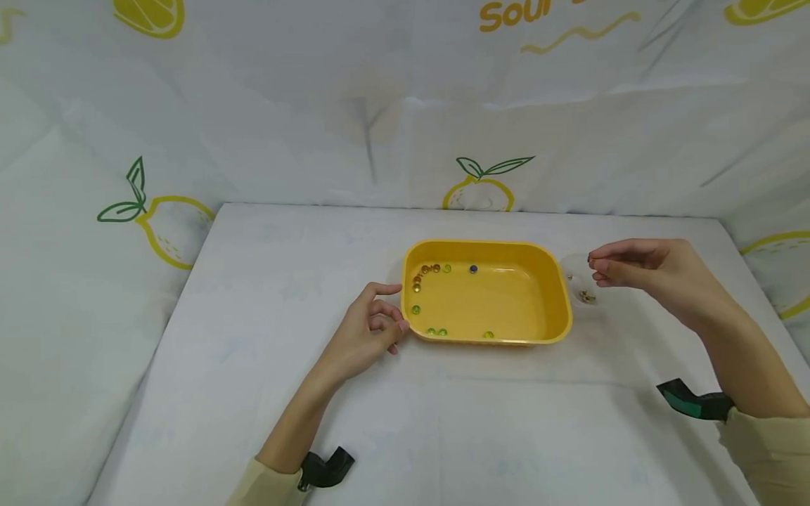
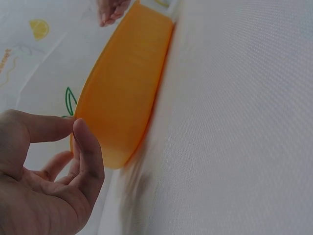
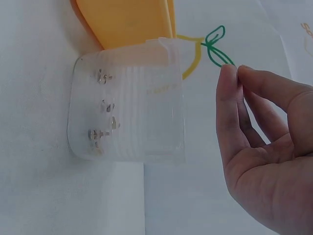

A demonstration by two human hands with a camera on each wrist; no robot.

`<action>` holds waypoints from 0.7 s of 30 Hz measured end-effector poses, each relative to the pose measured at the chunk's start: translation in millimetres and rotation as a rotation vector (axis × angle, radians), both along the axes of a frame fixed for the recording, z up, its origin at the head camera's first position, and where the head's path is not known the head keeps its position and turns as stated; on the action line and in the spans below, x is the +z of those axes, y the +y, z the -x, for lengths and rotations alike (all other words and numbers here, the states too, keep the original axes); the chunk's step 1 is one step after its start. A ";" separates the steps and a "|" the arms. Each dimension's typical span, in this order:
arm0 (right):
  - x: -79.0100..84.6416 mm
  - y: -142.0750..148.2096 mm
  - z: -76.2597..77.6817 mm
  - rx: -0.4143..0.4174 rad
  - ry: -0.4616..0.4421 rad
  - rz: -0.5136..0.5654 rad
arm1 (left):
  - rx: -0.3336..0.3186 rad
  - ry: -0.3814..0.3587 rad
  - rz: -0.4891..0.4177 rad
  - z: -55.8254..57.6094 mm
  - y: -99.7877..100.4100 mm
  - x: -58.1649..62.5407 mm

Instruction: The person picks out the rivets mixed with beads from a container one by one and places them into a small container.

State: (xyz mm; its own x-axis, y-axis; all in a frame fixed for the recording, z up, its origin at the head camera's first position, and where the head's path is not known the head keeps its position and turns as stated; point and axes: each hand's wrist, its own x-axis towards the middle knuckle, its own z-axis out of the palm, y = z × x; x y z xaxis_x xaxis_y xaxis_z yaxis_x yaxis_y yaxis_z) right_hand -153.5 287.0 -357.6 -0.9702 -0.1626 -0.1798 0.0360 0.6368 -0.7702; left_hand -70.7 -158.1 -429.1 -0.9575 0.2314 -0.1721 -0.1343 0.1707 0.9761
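Note:
A yellow plastic tray (image 1: 519, 299) lies on the white table, with small round glass-like beads along its inside edges: amber (image 1: 416, 287), green (image 1: 415, 309) and one dark blue (image 1: 473, 269). At its left end my left hand (image 1: 367, 330) grips the rim between thumb and bent fingers. My right hand (image 1: 645, 270) is raised over a clear plastic container (image 3: 161, 112) to the tray's right. Its thumb and fingertips pinch a tiny brownish bead (image 1: 591, 261), mostly hidden by the fingers. Several gold-coloured pieces (image 1: 586, 296) lie at the container's bottom.
The clear container stands close against the tray's right end. Behind the table (image 1: 266, 246) hangs a white cloth (image 1: 285, 126) printed with lemons. Each wrist carries a black camera mount, one beside the left sleeve (image 1: 268, 485).

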 end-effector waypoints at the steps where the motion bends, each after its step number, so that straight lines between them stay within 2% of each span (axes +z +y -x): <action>1: -0.6 1.7 -0.1 -0.003 0.000 0.001 | 0.000 0.001 0.000 0.0 -0.2 0.0; 21: -10.4 19.2 -1.8 -0.040 0.012 0.044 | 0.003 -0.001 0.001 0.0 0.0 0.2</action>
State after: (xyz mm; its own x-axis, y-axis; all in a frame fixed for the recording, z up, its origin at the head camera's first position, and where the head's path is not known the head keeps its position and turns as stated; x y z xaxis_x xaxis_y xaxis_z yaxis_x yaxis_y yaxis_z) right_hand -151.7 306.2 -368.0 -0.9781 -0.1314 -0.1612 0.0508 0.6008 -0.7978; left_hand -70.7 -158.2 -428.8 -0.9581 0.2284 -0.1729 -0.1353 0.1711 0.9759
